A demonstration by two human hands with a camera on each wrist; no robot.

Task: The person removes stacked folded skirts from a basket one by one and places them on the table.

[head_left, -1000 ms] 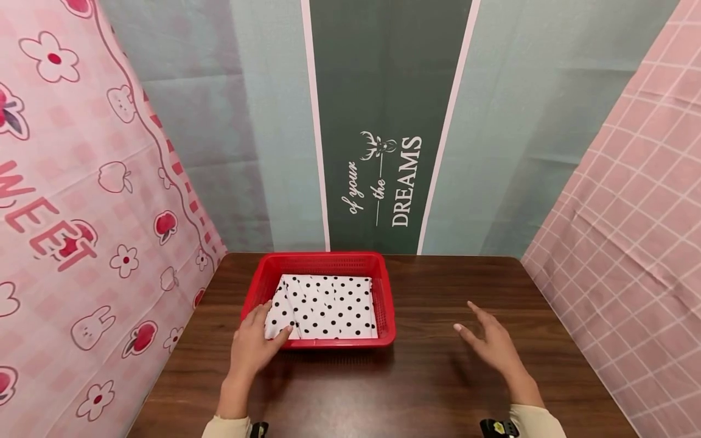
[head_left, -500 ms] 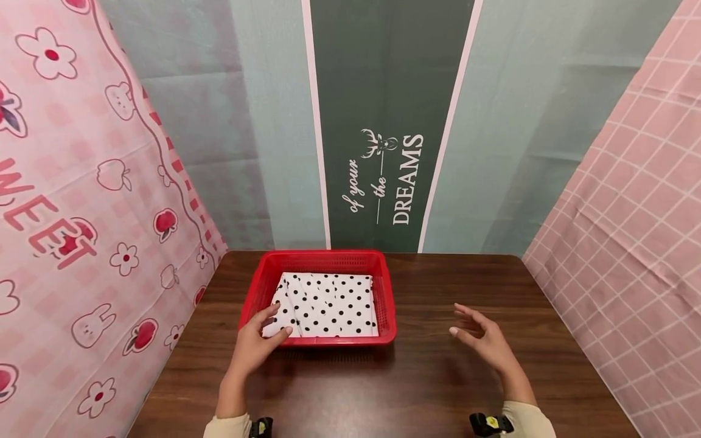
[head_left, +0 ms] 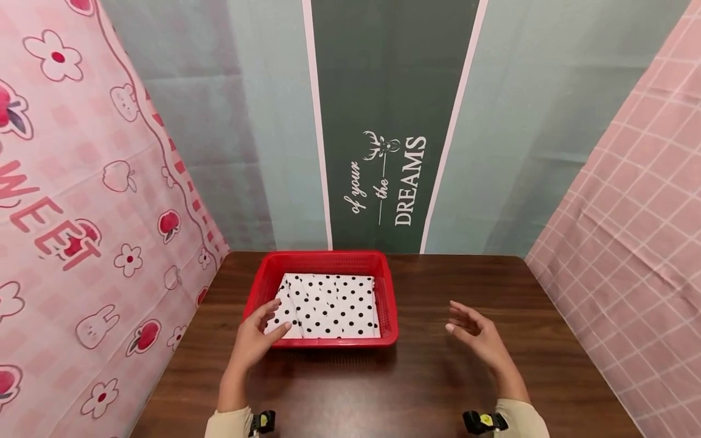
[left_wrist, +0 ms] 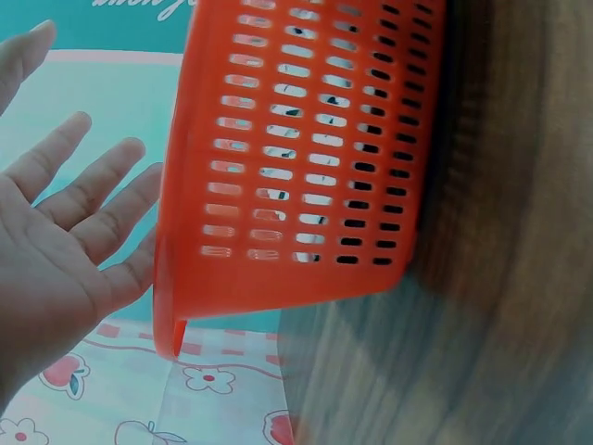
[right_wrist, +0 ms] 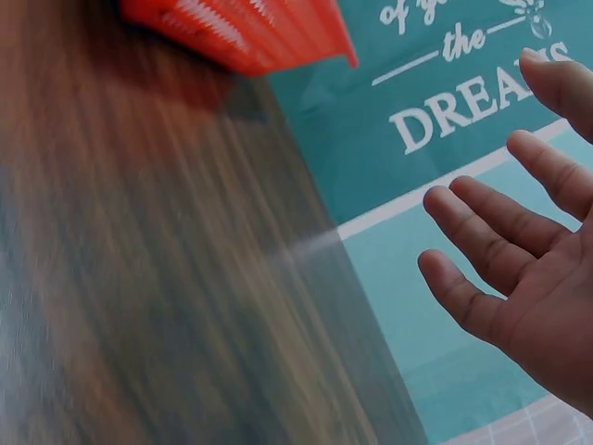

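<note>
A person's left hand (head_left: pixel 253 342) is hovering at the near left corner of a red basket (head_left: pixel 339 342), its fingers spread, its thumb standing apart, and nothing in its grasp. The left wrist view is showing the fingertips close against the rim, though whether they are touching it is hard to tell. Inside the basket, a white cloth with black dots (head_left: pixel 334 307) is lying creased across the bottom. The right hand (head_left: pixel 481 339) is hanging over the brown table (head_left: pixel 438 389), well apart from the basket on its right side, its fingers loosely bent, its thumb held away from them, and its palm holding nothing. The basket is sitting left of centre toward the table's far edge. Behind it, a green panel (head_left: pixel 394 73) is carrying the word "DREAMS"; pink hangings, one printed with flowers (head_left: pixel 128 260), the other gridded (head_left: pixel 630 243), are flanking the table.
</note>
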